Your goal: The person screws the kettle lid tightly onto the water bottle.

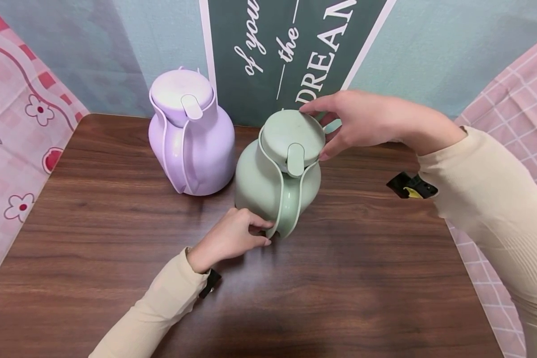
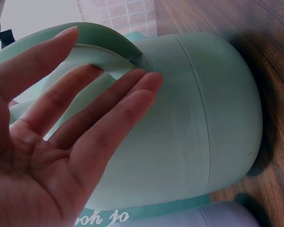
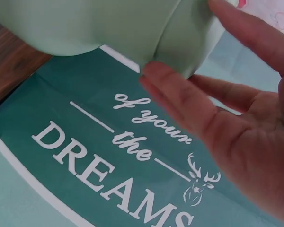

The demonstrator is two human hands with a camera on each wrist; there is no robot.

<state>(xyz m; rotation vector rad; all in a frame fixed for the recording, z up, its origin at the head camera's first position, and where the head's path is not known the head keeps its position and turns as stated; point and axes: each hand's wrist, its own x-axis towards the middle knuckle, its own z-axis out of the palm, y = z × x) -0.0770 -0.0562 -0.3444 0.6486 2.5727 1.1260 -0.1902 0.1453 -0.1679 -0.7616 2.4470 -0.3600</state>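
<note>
A pale green thermos jug (image 1: pixel 255 174) stands on the wooden table, its handle (image 1: pixel 290 204) facing the near side. My right hand (image 1: pixel 362 122) holds the edge of its round lid (image 1: pixel 291 132), thumb on the near side and fingers on the far side. The right wrist view shows those fingertips (image 3: pixel 158 71) against the jug's top part. Low by the handle is my left hand (image 1: pixel 232 233), thumb and fingers parted. In the left wrist view its long fingers (image 2: pixel 109 118) reach nearly straight past the handle, overlapping the jug's body.
A lilac thermos jug (image 1: pixel 210 149) stands close to the left of the green one. Behind both hangs a teal cloth (image 1: pixel 170 30) with a dark lettered panel (image 1: pixel 268 49). Pink patterned cloths (image 1: pixel 22 149) flank the brown table (image 1: pixel 362 278).
</note>
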